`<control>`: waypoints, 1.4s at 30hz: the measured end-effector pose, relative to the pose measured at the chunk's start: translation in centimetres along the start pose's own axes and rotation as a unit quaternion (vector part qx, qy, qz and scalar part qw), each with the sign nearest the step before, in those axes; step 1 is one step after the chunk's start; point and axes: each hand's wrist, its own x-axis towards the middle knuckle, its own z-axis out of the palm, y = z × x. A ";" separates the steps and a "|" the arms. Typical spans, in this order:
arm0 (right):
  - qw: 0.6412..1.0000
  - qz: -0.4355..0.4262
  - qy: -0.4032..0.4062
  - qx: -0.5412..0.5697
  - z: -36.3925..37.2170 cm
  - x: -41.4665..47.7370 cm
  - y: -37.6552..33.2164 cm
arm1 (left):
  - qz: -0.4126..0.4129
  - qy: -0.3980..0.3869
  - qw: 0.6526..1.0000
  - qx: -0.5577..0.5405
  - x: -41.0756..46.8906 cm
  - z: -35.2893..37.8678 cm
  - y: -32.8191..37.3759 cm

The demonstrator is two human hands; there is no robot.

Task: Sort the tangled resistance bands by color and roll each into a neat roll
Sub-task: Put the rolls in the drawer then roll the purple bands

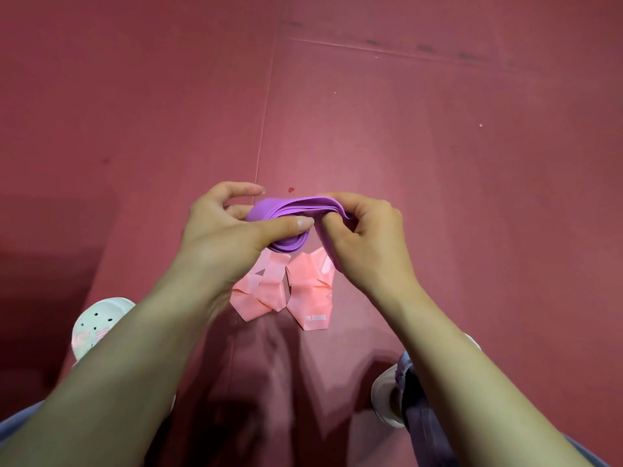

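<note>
Head view: purple band (296,207) stretches left-right between left hand (222,230) and right hand (367,237).

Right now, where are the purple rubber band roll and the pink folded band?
purple rubber band roll (293,205): head view, layered upper edge.
pink folded band (312,293): head view, right fold.

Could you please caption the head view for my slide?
Left hand and right hand grip a purple band above a pink band on red floor.

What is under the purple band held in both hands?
A crumpled pink band lies on the red floor beneath the purple band, gripped by the left hand and right hand. Its upper part is covered by them.
</note>
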 end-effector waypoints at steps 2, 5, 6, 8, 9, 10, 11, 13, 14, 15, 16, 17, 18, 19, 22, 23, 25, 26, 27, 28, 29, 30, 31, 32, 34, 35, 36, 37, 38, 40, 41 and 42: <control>0.998 -0.022 0.020 -0.049 -0.1 0.0 -0.1 | -0.011 0.024 1.000 0.001 0.2 0.2 -0.3; 0.995 -0.026 0.052 -0.080 -0.4 0.1 0.1 | -0.038 0.013 0.999 -0.022 0.3 0.3 -0.4; 0.995 -0.023 0.057 -0.082 -0.5 0.1 0.2 | -0.040 0.008 0.999 -0.029 0.2 0.3 -0.4; 0.996 -0.014 0.048 -0.076 -0.4 0.1 0.2 | -0.027 0.006 0.998 -0.049 0.1 0.3 -0.2; 0.997 -0.010 0.031 -0.064 -0.3 0.0 0.1 | -0.019 0.011 0.997 -0.073 0.0 0.3 0.0; 0.999 -0.010 0.006 -0.045 -0.1 0.0 -0.1 | -0.013 0.020 0.994 -0.103 0.0 0.2 0.2; 0.999 -0.012 -0.024 -0.022 0.1 -0.1 -0.3 | -0.008 0.032 0.991 -0.131 0.1 0.2 0.2; 0.997 -0.018 -0.078 0.020 0.3 -0.3 -0.6 | -0.005 0.052 0.984 -0.170 0.0 0.2 0.5; 0.994 -0.017 -0.096 0.040 0.3 -0.4 -0.7 | -0.006 0.055 0.981 -0.187 -0.1 0.3 0.5; 0.992 -0.015 -0.110 0.060 0.3 -0.5 -0.8 | -0.008 0.057 0.978 -0.203 -0.2 0.4 0.5; 0.989 -0.013 -0.122 0.078 0.3 -0.5 -0.8 | -0.014 0.058 0.974 -0.219 -0.3 0.6 0.5; 0.987 -0.011 -0.132 0.092 0.3 -0.6 -0.8 | -0.024 0.059 0.971 -0.232 -0.3 0.6 0.5; 0.984 -0.008 -0.142 0.104 0.4 -0.7 -0.8 | -0.035 0.059 0.968 -0.242 -0.4 0.7 0.5; 0.982 -0.006 -0.150 0.115 0.4 -0.7 -0.8 | -0.045 0.060 0.966 -0.248 -0.4 0.7 0.4; 0.980 -0.006 -0.158 0.120 0.4 -0.8 -0.8 | -0.059 0.062 0.964 -0.253 -0.4 0.7 0.3; 0.982 -0.005 -0.151 0.112 0.4 -0.8 -0.7 | -0.062 0.059 0.963 -0.254 -0.4 0.8 0.3; 0.989 -0.005 -0.119 0.093 0.4 -0.7 -0.6 | -0.066 0.043 0.964 -0.254 -0.4 0.9 0.2; 0.990 -0.003 -0.104 0.093 0.3 -0.6 -0.6 | -0.069 0.032 0.964 -0.254 -0.5 0.9 0.2; 0.990 0.001 -0.094 0.105 0.2 -0.6 -0.5 | -0.071 0.018 0.965 -0.250 -0.4 0.8 0.2; 0.989 0.008 -0.090 0.121 0.2 -0.6 -0.6 | -0.074 0.002 0.967 -0.244 -0.3 0.8 0.2; 0.988 0.011 -0.086 0.127 0.1 -0.5 -0.5 | -0.075 -0.014 0.969 -0.236 -0.2 0.7 0.2; 0.990 0.007 -0.077 0.117 0.0 -0.5 -0.4 | -0.076 -0.030 0.969 -0.231 -0.2 0.6 0.3; 0.994 -0.001 -0.069 0.089 0.0 -0.5 -0.3 | -0.077 -0.040 0.970 -0.229 -0.2 0.5 0.4; 0.996 -0.007 -0.064 0.061 0.0 -0.4 -0.2 | -0.076 -0.044 0.970 -0.226 -0.2 0.4 0.5; 0.997 -0.013 -0.072 0.039 0.2 -0.6 -0.2 | -0.072 -0.032 0.973 -0.215 -0.2 0.5 0.5; 0.996 -0.018 -0.077 0.035 0.4 -0.7 -0.2 | -0.069 -0.020 0.974 -0.217 -0.2 0.6 0.4; 0.996 -0.024 -0.079 0.032 0.4 -0.8 -0.3 | -0.067 -0.008 0.973 -0.221 -0.3 0.7 0.3; 0.996 -0.027 -0.081 0.030 0.6 -0.9 -0.5 | -0.065 0.006 0.973 -0.221 -0.3 0.8 0.2; 0.996 -0.027 -0.084 0.032 0.7 -0.9 -0.5 | -0.061 0.021 0.974 -0.217 -0.2 0.8 0.1; 0.995 -0.022 -0.089 0.036 0.8 -0.9 -0.6 | -0.051 0.041 0.977 -0.204 -0.1 0.7 0.0; 0.995 -0.021 -0.091 0.031 0.7 -0.8 -0.7 | -0.047 0.048 0.978 -0.196 0.0 0.7 0.0; 0.995 -0.019 -0.094 0.027 0.7 -0.8 -0.8 | -0.045 0.055 0.980 -0.187 0.0 0.6 0.0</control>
